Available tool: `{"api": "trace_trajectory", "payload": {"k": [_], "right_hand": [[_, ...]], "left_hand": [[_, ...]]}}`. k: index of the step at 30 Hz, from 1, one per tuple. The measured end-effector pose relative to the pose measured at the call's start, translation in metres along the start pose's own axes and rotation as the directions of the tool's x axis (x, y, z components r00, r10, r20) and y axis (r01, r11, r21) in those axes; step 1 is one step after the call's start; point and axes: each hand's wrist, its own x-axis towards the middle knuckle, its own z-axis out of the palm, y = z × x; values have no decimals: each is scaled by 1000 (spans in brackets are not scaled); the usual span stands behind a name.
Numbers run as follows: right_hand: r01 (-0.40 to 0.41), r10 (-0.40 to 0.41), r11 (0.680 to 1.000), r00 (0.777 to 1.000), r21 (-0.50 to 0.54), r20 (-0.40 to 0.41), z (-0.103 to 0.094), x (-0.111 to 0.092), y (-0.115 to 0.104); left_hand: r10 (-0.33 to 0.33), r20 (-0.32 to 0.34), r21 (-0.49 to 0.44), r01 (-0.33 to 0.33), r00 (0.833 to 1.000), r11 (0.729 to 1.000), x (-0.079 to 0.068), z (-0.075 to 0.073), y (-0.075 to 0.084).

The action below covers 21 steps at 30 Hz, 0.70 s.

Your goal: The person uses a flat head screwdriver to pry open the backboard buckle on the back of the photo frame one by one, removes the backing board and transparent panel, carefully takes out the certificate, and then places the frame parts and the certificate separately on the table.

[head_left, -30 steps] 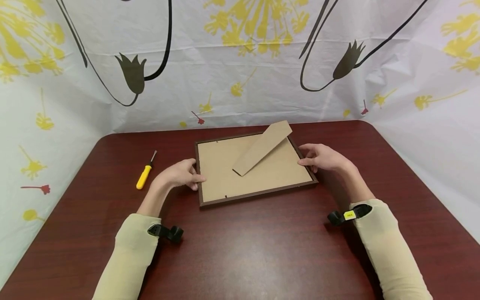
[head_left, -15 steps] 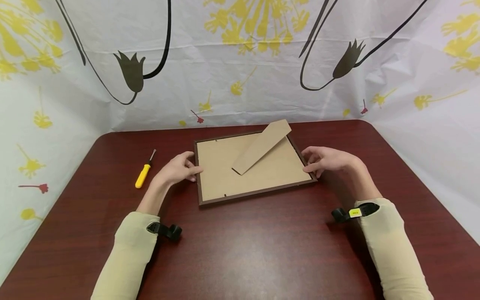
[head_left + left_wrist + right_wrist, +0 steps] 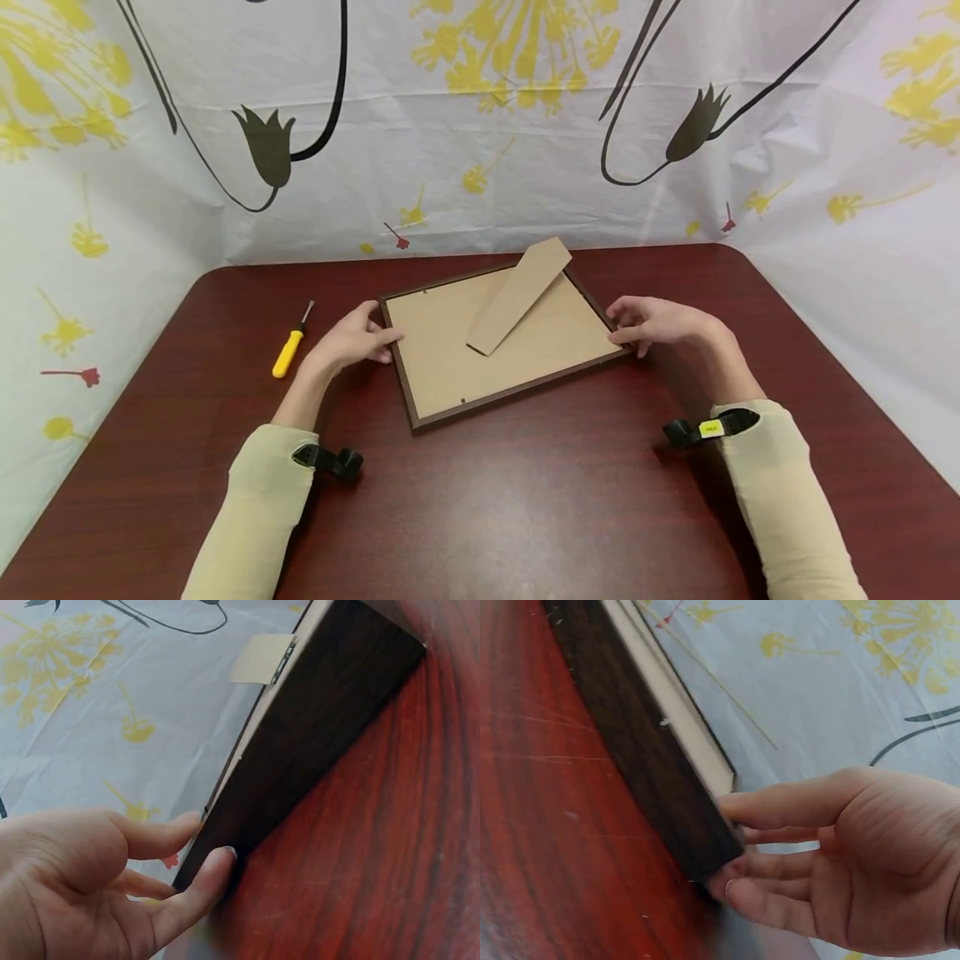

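A picture frame [image 3: 517, 392] with a dark brown rim lies face down on the table, set askew. Its tan backing board [image 3: 435, 358] faces up, and a cardboard easel stand [image 3: 519, 296] slants across it. In the head view my left hand [image 3: 352, 336] pinches the left side of the frame, thumb on the backing. At the right side, by the near corner, my right hand [image 3: 660, 321] grips the rim between thumb and fingers. Both wrist views show fingertips against the dark outer side of the frame; its front is hidden.
A screwdriver [image 3: 287, 354] with a yellow handle lies left of my left hand. The dark red table [image 3: 487, 517] ends at a white patterned sheet [image 3: 450, 200] behind and at the sides. Black straps with small devices sit on both sleeves.
The frame has turned counterclockwise: its left end has come nearer and its right end has slid slightly away. My right hand has shifted along the rim to the near right corner.
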Motion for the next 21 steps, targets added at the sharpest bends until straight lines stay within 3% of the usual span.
{"api": "trace_trajectory", "payload": {"k": [3,7,10,14,16,18,21], "right_hand": [[-36,33,999,997,40,63,-2,-4,1],[-57,49,993,995,99,81,-3,-4,0],[-38,35,994,999,97,35,-3,-2,0],[6,-5,1000,996,14,-90,-1,2,0],[14,-17,1000,991,-24,-136,1,4,1],[9,-16,999,988,-44,-152,1,5,1],[-34,34,999,995,-4,-98,1,4,1]], "left_hand": [[-1,-14,-12,1,1000,1000,1,0,-2],[0,-3,11,0,1000,1000,-1,-1,-2],[-11,12,62,10,1000,998,-4,-2,0],[-40,29,170,35,999,985,-8,-4,1],[-49,32,179,42,998,983,-9,-5,1],[-42,20,156,38,999,987,-8,-5,0],[-9,-24,118,12,1000,993,-6,-6,-2]]}}
